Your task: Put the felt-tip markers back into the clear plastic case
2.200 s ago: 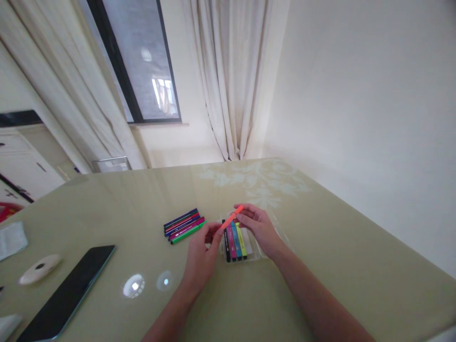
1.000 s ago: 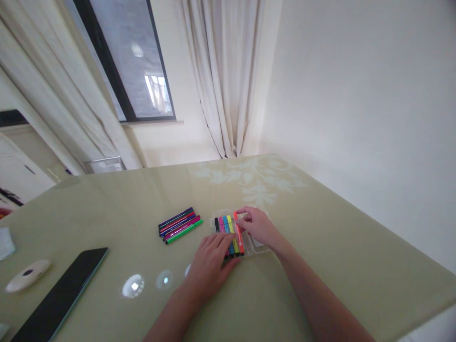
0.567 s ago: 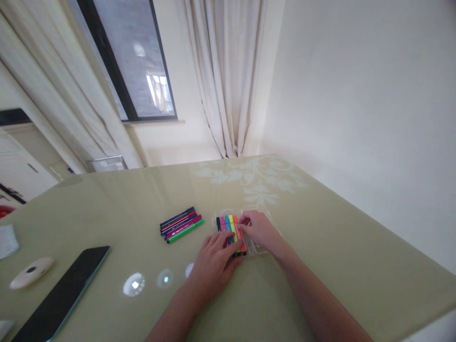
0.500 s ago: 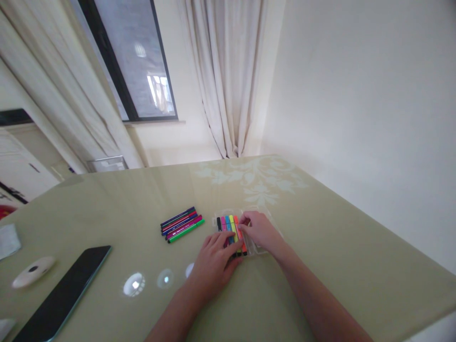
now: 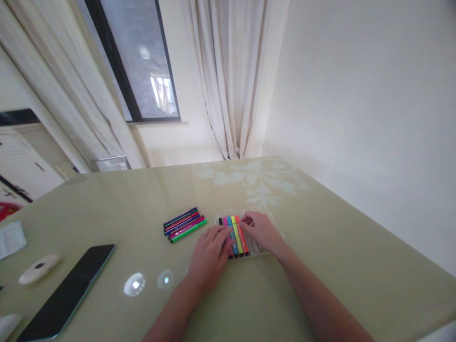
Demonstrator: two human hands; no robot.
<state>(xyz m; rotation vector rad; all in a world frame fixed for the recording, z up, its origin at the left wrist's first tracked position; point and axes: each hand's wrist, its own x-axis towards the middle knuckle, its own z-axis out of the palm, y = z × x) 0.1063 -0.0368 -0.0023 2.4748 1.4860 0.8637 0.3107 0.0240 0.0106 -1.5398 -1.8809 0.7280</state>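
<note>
A clear plastic case (image 5: 253, 249) lies on the table with its lid folded out to the right. Several markers sit side by side in it, among them a blue marker (image 5: 234, 240), a yellow marker (image 5: 239, 237) and an orange marker (image 5: 243, 240). My left hand (image 5: 210, 251) rests at the case's left side, fingers stretched over the black and pink markers. On the right, my right hand (image 5: 262, 231) has its fingers curled together, tips at the upper part of the orange marker; what they pinch, if anything, is hidden.
Left of the case lies a row of thin felt-tip pens (image 5: 185, 225). Farther left are a dark tablet or phone (image 5: 67, 294), a white oval object (image 5: 40, 269) and a folded tissue (image 5: 12, 239). A wall (image 5: 374, 118) runs along the table's right edge.
My left hand has slid left, uncovering more of the blue, yellow and orange markers. My right hand stays at the orange marker. The view has shifted slightly.
</note>
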